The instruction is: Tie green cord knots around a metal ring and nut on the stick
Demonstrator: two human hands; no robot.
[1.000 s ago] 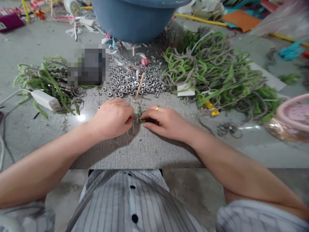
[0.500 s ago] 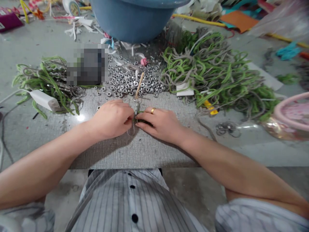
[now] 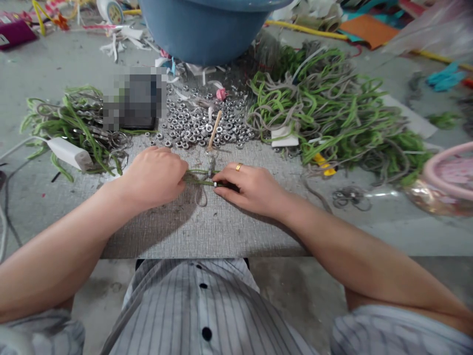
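Observation:
My left hand [image 3: 155, 177] and my right hand [image 3: 251, 190] rest on a grey textured board [image 3: 207, 227], both closed on a thin green cord [image 3: 199, 178] stretched taut between them. A small metal piece [image 3: 211, 167] hangs on the cord near my right fingertips, and a grey loop [image 3: 201, 197] droops below it. My right hand wears a gold ring. Just beyond lies a heap of metal nuts [image 3: 199, 123] with a wooden stick [image 3: 214, 130] on it.
A big tangle of green and grey cords [image 3: 332, 113] lies to the right, a smaller bunch with key rings [image 3: 77, 125] to the left. A blue tub [image 3: 207, 27] stands behind the nuts. A white adapter [image 3: 68, 153] sits at left, a pink-rimmed container [image 3: 449, 172] at right.
My left hand has drawn away to the left, pulling the green cord out straight. My right hand has stayed in place holding the other end.

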